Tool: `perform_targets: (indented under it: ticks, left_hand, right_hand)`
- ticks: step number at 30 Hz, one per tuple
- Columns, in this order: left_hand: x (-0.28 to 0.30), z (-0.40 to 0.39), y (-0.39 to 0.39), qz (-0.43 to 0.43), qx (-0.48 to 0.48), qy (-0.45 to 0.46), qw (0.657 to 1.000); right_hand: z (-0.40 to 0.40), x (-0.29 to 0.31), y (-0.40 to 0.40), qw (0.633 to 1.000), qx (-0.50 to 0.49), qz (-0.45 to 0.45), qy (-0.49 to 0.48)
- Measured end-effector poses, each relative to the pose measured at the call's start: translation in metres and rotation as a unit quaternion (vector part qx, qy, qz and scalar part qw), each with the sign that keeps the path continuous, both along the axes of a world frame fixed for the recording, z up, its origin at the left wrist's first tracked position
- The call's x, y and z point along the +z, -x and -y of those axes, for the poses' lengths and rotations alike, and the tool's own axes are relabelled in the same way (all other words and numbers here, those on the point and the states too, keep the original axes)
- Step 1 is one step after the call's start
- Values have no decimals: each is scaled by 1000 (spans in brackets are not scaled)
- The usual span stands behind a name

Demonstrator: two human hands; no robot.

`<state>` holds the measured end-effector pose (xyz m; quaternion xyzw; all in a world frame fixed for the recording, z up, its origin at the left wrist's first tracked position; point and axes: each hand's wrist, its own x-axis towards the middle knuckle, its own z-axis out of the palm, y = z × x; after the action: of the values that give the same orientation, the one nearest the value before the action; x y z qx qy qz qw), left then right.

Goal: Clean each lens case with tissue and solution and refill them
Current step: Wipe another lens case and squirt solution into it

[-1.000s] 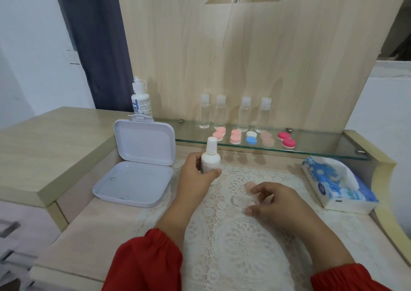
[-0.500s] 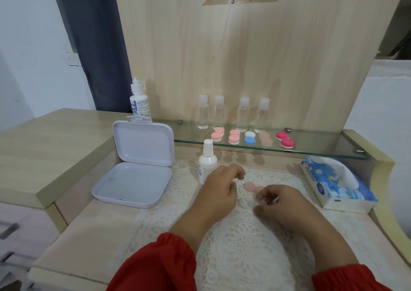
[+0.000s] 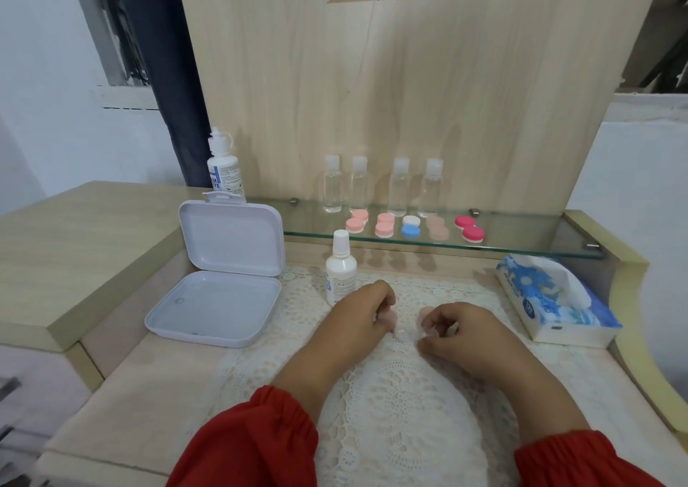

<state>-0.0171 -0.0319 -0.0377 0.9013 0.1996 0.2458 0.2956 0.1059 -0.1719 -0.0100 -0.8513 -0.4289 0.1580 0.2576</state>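
Clear lens case (image 3: pixel 404 334) lies on the lace mat (image 3: pixel 402 404) between both hands, caps off. Left hand (image 3: pixel 363 317) pinches a pink cap (image 3: pixel 391 315) at the case's left well; right hand (image 3: pixel 459 328) curls round the right end, a second pink cap (image 3: pixel 425 311) just past its fingertips; cannot tell if it truly grasps the case. Risks, as I judge: cap going on crooked, or the light case tipping and spilling solution onto the lace. Solution bottle (image 3: pixel 340 274) stands just beyond the left grip; a backward knuckle nudge could topple it. Tissue pack (image 3: pixel 554 300) sits well right of the right grip. Other cases (image 3: pixel 413 225) on the glass shelf (image 3: pixel 521 233) remain.
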Motion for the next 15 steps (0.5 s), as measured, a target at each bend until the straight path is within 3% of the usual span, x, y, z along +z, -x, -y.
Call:
perform_targets:
  ticks: [5,10,15]
  left_hand:
    - [-1,-2,-1,-35,-12,-20,999]
    - [3,3,1,21,-19,37,999]
    - [3,11,1,8,-42,33,999]
  right_hand:
    - [-1,0,-1,1000,4,7,-3]
    - [-1,-2,-1,1000,10,3,-15]
    - [-4,-5,1,999,19,0,-36]
